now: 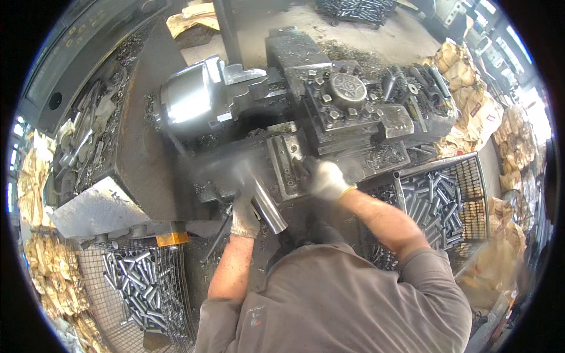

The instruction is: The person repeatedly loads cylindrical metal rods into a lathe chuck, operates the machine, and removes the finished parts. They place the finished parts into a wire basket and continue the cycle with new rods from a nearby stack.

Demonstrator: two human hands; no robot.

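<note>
My left hand [244, 216], in a pale work glove, is closed round a shiny metal cylinder [268, 206] held slantwise in front of a lathe. The cylinder's upper end is smeared by motion. My right hand [329, 179], gloved too, is closed over the lathe carriage [287, 162] beside a small dark part that I cannot make out; its fingertips are partly hidden. Beyond my left hand sits the lathe chuck [191, 97] with its stepped jaws. A square tool post [347, 100] with several bolts and a round cap stands beyond my right hand.
A wire basket [97, 270] of metal tubes stands low at the left, another metal crate [485, 206] of tubes at the right. Metal chips [382, 157] litter the lathe. Brown paper sacks [477, 112] line the right side. A sloping metal guard [147, 129] rises left of the chuck.
</note>
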